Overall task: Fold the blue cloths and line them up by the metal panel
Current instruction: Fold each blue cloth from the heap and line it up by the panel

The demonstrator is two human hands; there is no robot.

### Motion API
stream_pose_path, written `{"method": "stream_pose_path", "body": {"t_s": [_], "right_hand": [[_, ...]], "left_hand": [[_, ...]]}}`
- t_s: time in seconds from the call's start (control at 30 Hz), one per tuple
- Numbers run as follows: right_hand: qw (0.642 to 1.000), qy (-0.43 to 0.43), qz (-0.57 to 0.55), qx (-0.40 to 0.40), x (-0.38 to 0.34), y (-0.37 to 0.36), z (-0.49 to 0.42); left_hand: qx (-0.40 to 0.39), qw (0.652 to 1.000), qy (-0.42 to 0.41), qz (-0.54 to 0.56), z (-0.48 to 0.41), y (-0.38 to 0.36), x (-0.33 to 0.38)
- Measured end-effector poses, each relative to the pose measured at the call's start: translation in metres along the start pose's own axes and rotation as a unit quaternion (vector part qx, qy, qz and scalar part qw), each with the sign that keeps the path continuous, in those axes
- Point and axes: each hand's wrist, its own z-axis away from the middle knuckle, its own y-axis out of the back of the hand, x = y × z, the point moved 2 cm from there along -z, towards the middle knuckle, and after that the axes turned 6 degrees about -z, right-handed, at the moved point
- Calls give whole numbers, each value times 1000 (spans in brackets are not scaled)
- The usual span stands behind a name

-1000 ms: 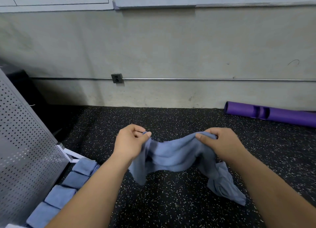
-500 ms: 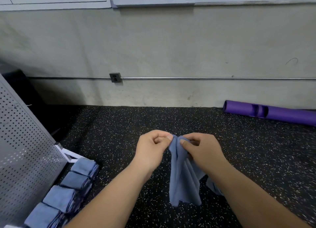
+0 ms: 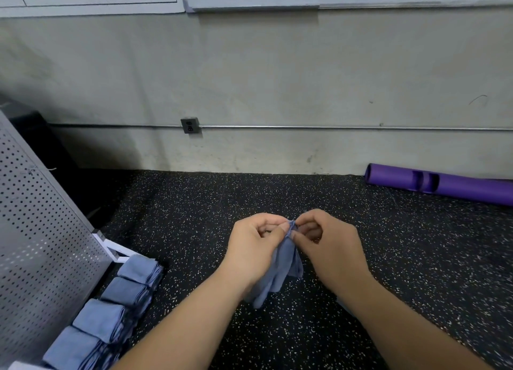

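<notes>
Now both hands, left hand (image 3: 254, 251) and right hand (image 3: 330, 247), pinch one blue cloth (image 3: 281, 269) above the speckled floor (image 3: 194, 219). Four folded cloths (image 3: 111, 303) line the metal panel (image 3: 41, 244); a purple roll (image 3: 444, 185) lies by the wall.

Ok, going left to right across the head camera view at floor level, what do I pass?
Perforated metal panel → row of folded blue cloths → left hand → pinched blue cloth → right hand → purple tube by the wall.
</notes>
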Motion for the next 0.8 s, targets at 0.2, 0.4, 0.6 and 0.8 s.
{"method": "stream_pose_path", "body": {"t_s": [0.2, 0.4, 0.6, 0.8], "right_hand": [[990, 95, 108, 12, -10, 3, -3], [993, 74, 89, 1, -4, 7, -7], [994, 46, 101, -17, 2, 7, -10], [996, 51, 62, -38, 3, 9, -8]], "left_hand": [[-19, 999, 24, 39, -1, 5, 2], [-8, 1000, 14, 21, -4, 8, -1], [-21, 995, -54, -80, -5, 8, -2], [-45, 995, -66, -54, -1, 7, 4]]}}
